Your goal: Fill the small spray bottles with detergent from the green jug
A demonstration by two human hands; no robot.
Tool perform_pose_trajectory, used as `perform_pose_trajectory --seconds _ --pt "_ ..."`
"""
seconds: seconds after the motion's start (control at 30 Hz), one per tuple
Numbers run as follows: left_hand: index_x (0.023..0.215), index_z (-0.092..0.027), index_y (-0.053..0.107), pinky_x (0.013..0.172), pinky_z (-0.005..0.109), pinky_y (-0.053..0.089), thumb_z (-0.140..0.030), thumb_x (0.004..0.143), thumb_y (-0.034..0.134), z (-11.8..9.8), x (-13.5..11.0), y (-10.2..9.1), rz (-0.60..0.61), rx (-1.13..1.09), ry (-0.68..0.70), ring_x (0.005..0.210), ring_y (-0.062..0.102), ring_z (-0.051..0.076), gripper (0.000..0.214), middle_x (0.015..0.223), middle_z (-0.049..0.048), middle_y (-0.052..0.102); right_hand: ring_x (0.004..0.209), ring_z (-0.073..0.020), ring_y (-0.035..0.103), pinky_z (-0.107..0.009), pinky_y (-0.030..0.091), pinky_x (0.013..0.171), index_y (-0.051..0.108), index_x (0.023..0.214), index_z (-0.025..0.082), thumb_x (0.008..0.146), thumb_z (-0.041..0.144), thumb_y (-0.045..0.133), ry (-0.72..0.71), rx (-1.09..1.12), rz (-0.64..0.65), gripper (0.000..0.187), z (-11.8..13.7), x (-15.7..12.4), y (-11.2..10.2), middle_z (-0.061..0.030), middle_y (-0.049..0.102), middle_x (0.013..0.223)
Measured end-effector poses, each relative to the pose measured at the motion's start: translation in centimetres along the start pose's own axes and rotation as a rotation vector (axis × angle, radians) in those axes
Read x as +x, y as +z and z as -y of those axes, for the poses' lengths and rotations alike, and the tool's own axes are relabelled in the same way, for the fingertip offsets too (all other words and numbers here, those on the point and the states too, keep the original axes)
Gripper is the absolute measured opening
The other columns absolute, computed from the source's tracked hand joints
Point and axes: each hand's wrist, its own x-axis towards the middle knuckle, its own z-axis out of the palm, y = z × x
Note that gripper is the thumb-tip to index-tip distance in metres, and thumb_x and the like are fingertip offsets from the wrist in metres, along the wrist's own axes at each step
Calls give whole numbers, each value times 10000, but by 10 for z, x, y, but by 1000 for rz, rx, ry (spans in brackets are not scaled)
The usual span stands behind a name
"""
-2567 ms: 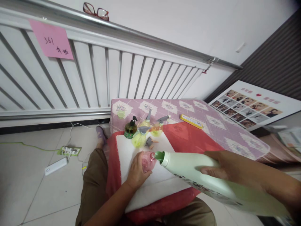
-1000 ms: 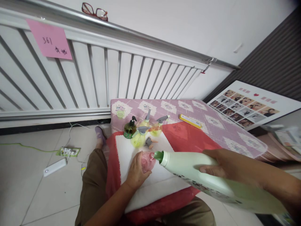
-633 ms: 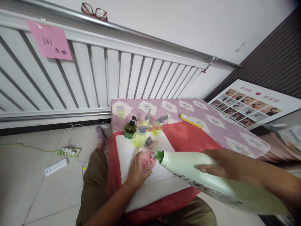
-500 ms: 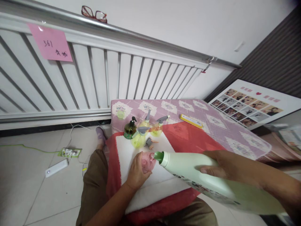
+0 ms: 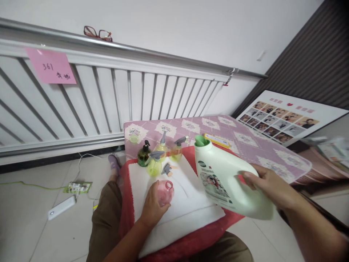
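My left hand (image 5: pixel 154 202) is wrapped round a pink bottle (image 5: pixel 165 193) with its neck uncovered, on a white cloth (image 5: pixel 191 214). By the handle, my right hand (image 5: pixel 261 182) grips a big pale green detergent jug (image 5: pixel 218 174). The jug leans with its green spout (image 5: pixel 201 140) pointing up, apart from the pink bottle. A grey spray head (image 5: pixel 167 169) lies on the cloth just beyond the pink bottle. Behind it stand a yellow spray bottle (image 5: pixel 154 168), two more spray bottles and a dark green pump bottle (image 5: pixel 143 156).
A yellow case (image 5: pixel 217 141) and a small pale green lid (image 5: pixel 134 139) lie on the patterned purple cover (image 5: pixel 245 140). Under the white cloth is a red cloth (image 5: pixel 125 203). A white radiator (image 5: pixel 141 94) runs behind. On the floor are a power strip (image 5: pixel 77 187) and a white power bank (image 5: pixel 62 207).
The jug has swung from lying nearly level, spout at the pink bottle's mouth, to spout-up and away to the right. The pink bottle has tipped more upright in my left hand.
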Motion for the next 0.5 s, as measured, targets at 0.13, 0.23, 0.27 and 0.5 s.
perform_pose_trajectory --seconds 0.13,0.23,0.27,0.5 --pt "1421 -154 242 1137 488 325 -238 644 694 2 -1 2 -16 11 20 1359 386 317 903 1443 168 415 529 -139 471 -260 378 533 467 548 221 784 531 518 18 124 -266 393 -17 4 42 20 527 546" --pt "1420 -152 255 1136 485 322 -221 639 696 5 -1 5 -36 0 24 1356 389 315 900 1442 169 414 516 -135 464 -252 367 519 523 599 215 750 510 572 45 379 -439 335 -22 8 83 32 530 542" --pt "1421 -155 260 1137 487 319 -217 636 699 6 -1 5 -42 -7 25 1355 390 316 901 1442 167 414 523 -138 471 -253 371 523 522 600 215 745 517 570 51 411 -479 339 -23 10 97 31 528 542" --pt "1432 -202 271 1137 516 312 -219 638 712 13 -1 8 -63 -29 46 1351 395 332 909 1443 145 424 590 -176 514 -279 415 549 578 712 196 704 535 568 101 528 -617 339 -31 6 168 2 573 599"
